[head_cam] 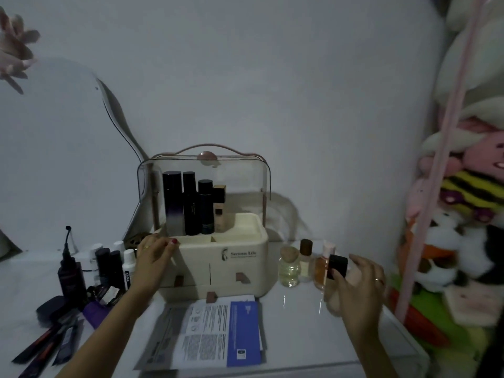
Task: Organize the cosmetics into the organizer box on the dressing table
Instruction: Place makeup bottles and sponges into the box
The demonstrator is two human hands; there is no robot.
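Right hand [357, 285] clenched on black-capped bottle [337, 266]; left hand [155, 252] released, resting on box [234, 257] rim. Probably glass: smooth, breakable, best gripped round body, not cap.

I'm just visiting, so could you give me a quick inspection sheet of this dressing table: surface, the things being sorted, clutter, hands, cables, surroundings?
Surface: white table, dimly lit.
Job's things: organizer box with its clear lid up; four tall bottles stand in the top tray. Small bottles wait to its right, dark bottles and tubes to its left.
Clutter: printed leaflet lies in front of the box.
Hands: left hand rests on the box's left front corner; right hand grips a black-capped bottle.
Cables: nothing seen.
Surroundings: plain wall, plush toys at right, mirror at left.
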